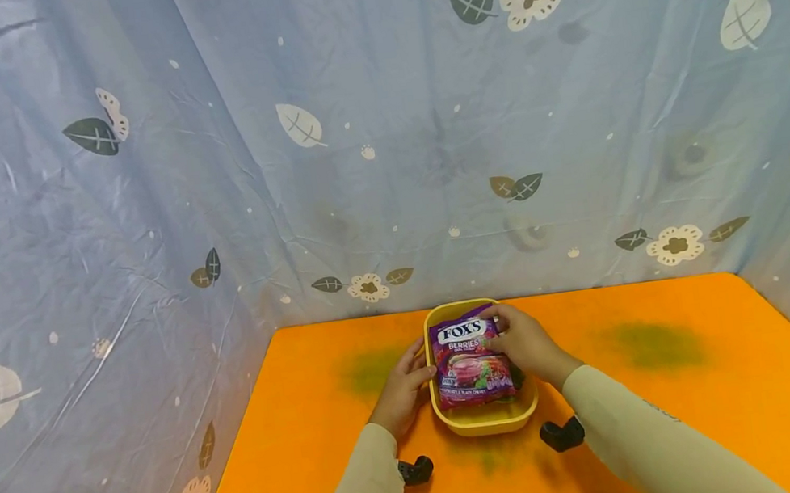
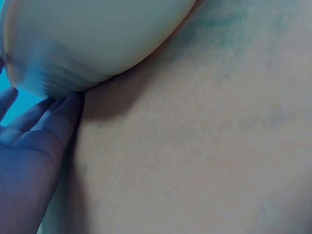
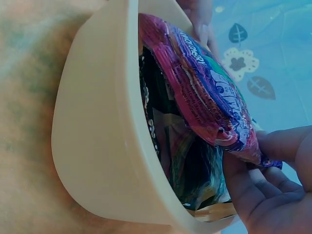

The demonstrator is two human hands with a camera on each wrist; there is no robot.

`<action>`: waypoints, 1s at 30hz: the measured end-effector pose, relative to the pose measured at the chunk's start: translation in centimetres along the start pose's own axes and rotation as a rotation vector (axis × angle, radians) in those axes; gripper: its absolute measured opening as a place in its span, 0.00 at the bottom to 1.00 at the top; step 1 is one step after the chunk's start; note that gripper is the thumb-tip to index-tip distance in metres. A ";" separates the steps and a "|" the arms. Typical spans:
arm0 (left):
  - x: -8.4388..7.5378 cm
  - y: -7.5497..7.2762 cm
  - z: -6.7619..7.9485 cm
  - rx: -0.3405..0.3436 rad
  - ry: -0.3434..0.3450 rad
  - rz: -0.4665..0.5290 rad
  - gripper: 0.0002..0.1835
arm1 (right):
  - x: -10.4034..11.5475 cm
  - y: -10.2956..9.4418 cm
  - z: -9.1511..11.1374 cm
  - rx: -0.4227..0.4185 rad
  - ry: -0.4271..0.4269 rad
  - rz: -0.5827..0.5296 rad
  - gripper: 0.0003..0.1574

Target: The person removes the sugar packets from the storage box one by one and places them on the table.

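A purple bag of Fox's Berries candy [image 1: 470, 361] lies tilted in a yellow plastic tub [image 1: 489, 428]. My right hand [image 1: 525, 343] pinches the upper right edge of the candy bag between thumb and fingers. In the right wrist view the bag [image 3: 204, 92] is raised on one side, and dark, shiny green packaging [image 3: 183, 161] shows beneath it inside the tub [image 3: 100, 122]. Against the tub's left wall rests my left hand [image 1: 405, 384], thumb near the rim. In the left wrist view its fairly straight fingers [image 2: 61, 119] touch the ribbed lower wall of the tub [image 2: 107, 34].
The tub stands on an orange table [image 1: 301, 452] with greenish smudges, near its back edge. Behind and beside the table hangs a blue curtain [image 1: 418, 130] with leaves and flowers. A black wrist mount [image 1: 561, 435] shows beside the right sleeve, another [image 1: 416, 470] beside the left.
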State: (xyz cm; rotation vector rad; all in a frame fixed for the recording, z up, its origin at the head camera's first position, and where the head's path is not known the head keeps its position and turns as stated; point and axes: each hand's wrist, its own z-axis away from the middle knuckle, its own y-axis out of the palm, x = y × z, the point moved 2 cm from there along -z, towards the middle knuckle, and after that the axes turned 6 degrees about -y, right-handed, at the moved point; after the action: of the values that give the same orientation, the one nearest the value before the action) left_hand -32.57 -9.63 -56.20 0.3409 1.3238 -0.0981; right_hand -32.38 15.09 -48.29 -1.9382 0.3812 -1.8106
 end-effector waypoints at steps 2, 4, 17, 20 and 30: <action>0.0 0.0 0.0 -0.005 0.000 -0.007 0.39 | 0.0 0.0 0.0 -0.007 -0.002 -0.009 0.28; -0.1 0.0 0.1 -0.011 -0.002 -0.013 0.40 | -0.1 0.0 0.0 -0.015 -0.006 -0.020 0.28; 0.0 0.1 0.0 0.006 0.020 0.001 0.40 | 0.6 -0.4 0.3 -0.076 -0.020 -0.135 0.28; 0.1 0.1 0.0 0.016 0.032 0.006 0.40 | 0.8 -0.6 0.3 -0.092 -0.028 -0.135 0.27; 0.1 0.3 0.1 0.012 0.018 0.010 0.41 | 1.1 -1.4 0.2 -0.112 -0.091 -0.075 0.27</action>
State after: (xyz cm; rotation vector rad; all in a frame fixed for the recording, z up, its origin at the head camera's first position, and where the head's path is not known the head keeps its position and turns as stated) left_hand -32.35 -9.39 -56.23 0.3587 1.3400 -0.0946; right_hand -32.20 15.74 -46.63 -2.1297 0.3922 -1.7737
